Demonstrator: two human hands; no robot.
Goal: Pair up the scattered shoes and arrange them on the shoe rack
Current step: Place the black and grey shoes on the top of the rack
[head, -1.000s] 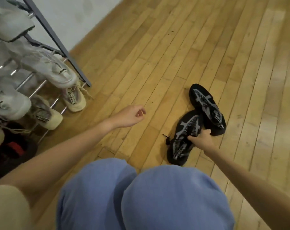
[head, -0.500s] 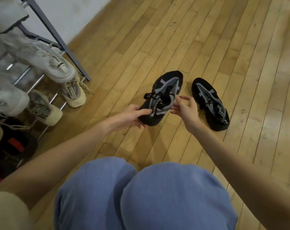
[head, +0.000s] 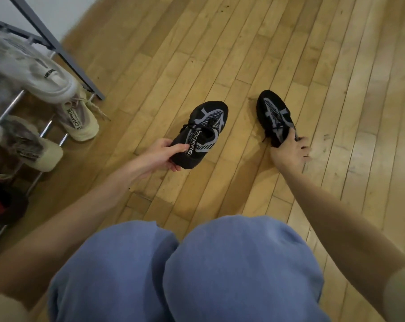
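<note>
Closest to the camera are two knees in blue trousers (head: 185,275); the person is low down on the wooden floor (head: 254,54). Just past the knees, the left hand (head: 160,156) holds the heel end of one black shoe (head: 202,131). Its thumb lies on top and its fingers (head: 176,168) curl under, so the hold looks firm. A moment ago the right hand was passing this shoe over. Now the left hand has it alone.

The right hand (head: 289,152) has gone out to the side and now grabs the heel of the other black shoe (head: 274,116), which rests on the floor. Some fingers pinch the shoe and the others spread out.

So both shoes of this pair are now in hand, one each. That means the pair is matched, and I think the next job is to carry them to the shoe rack (head: 57,43).

The rack stands at the far left. White and cream shoes (head: 80,119) already sit on it.
</note>
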